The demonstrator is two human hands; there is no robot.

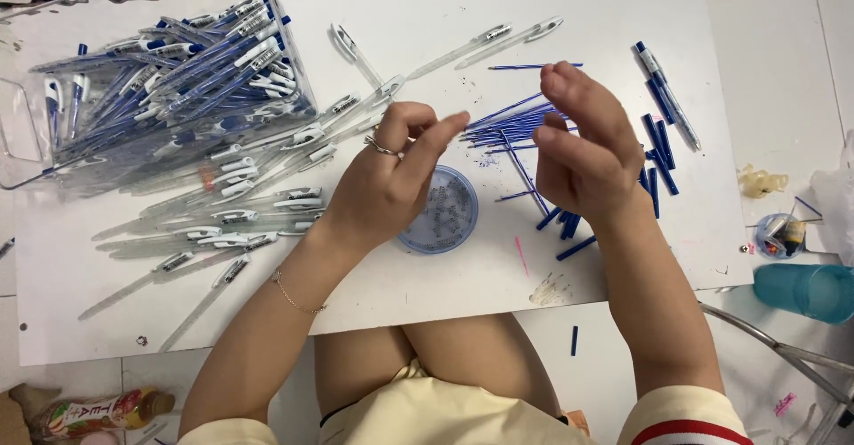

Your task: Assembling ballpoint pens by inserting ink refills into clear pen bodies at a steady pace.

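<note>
Bare knees and cream sleeves fill the bottom of the view, and from them two forearms reach up over a white board (623,0) laid on the floor. Left hand (382,183), with a ring on one finger and a thin bracelet at the wrist, hangs above a small round blue dish (440,209) that holds tiny metal springs. Its thumb and forefinger are stretched toward the other hand and nearly closed; whether a spring sits between them is too small to tell. Right hand (583,147) is held up just beside it, fingers curled loosely, palm turned inward. It seems empty, though its inner side is hidden. The two hands are near each other but do not touch.

Behind them lies a loose fan of thin blue ink refills (507,120). Short blue pen tips (658,156) are scattered to the right of the right hand, with two finished pens (667,94) beyond. Clear pen barrels (231,205) spread across the left of the board, and a clear plastic box (160,80) full of blue and white pens stands at the far left corner.

Judging from this layout, the step in hand looks like pen assembly at the point of picking a spring. A next move would call for a fine pinch and a refill lifted from the fan so the spring can slide on.
</note>
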